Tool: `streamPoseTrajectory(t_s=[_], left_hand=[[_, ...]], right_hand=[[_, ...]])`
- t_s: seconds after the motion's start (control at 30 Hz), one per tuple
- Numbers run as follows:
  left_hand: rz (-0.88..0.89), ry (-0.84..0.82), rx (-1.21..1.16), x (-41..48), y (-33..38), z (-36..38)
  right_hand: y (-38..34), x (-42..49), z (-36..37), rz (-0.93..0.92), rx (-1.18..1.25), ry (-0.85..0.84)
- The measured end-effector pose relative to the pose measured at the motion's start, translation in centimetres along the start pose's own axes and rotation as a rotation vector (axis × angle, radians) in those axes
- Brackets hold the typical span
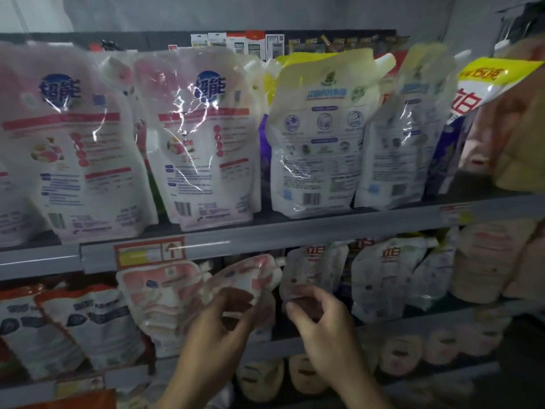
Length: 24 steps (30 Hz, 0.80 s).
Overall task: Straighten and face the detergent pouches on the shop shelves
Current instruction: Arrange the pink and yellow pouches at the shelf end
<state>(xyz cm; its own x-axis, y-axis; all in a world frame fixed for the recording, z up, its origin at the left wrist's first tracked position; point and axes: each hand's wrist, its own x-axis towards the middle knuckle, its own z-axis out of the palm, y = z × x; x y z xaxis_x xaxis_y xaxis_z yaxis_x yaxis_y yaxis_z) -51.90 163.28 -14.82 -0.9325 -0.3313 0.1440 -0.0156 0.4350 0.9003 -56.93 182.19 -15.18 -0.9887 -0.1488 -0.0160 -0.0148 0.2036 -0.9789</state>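
Both hands are coming in from the bottom edge, forearms cut off there, wrists angling up toward the middle shelf (274,348). The left hand (218,329) is curling its fingers over the lower edge of the pink pouch (250,276), thumb underneath, so that grip is closing on the pouch, which is leaning to the right on the middle shelf. The right hand (324,326) is hanging just beside it with its fingers bent, right below the white pouch (315,267). Motion blur is smearing the fingertips, so I cannot tell whether that grip is holding anything. Above, on the upper shelf (265,237), the big pouches (203,137) are standing upright with their barcodes facing out. Print everywhere is too soft to read, the lowest shelf is sinking into shadow, and a blurred pale shape (513,137) is blocking the right edge.
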Motion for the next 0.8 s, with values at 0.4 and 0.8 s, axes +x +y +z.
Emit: streamPoseTrajectory(t_s=[0.4, 0.8], left_hand=[[0.046, -0.118, -0.002, 2.5, 1.0, 5.0], [0.192, -0.101, 0.134, 6.4, 1.6, 10.8]], right_hand=[[2.0, 0.6, -4.6, 0.076, -0.014, 0.153], [4.0, 2.8, -7.2, 0.107, 0.049, 0.221]])
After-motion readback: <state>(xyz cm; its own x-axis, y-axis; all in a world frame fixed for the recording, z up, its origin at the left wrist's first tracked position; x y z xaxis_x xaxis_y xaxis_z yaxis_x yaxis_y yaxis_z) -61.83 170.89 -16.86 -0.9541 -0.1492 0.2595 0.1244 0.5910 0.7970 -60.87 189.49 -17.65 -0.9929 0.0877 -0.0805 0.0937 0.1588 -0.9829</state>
